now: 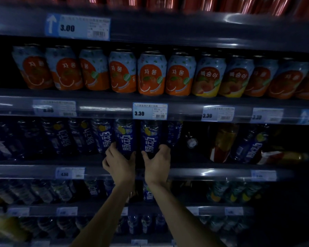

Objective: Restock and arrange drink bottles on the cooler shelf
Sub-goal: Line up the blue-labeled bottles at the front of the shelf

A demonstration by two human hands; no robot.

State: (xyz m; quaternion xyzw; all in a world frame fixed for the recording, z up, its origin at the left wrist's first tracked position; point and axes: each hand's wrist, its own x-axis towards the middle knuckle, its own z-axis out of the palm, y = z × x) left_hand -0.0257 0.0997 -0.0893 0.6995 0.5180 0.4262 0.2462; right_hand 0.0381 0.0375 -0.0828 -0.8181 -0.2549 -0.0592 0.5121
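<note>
Two dark blue drink bottles stand upright side by side at the front of the middle shelf [212, 172]. My left hand [119, 161] is wrapped around the base of the left blue bottle [124, 135]. Beside it, my right hand [157, 163] grips the base of the right blue bottle [150, 135]. More blue bottles of the same kind [61, 138] fill the shelf to the left, in a dim row. To the right of my hands the shelf shows a dark gap [194, 154] with a small bottle cap far back.
A row of orange and peach cans [152, 73] lines the shelf above, over price tags [149, 111]. On the right of the middle shelf stand an amber bottle [221, 141] and another blue bottle [251, 143]. Lower shelves hold more bottles.
</note>
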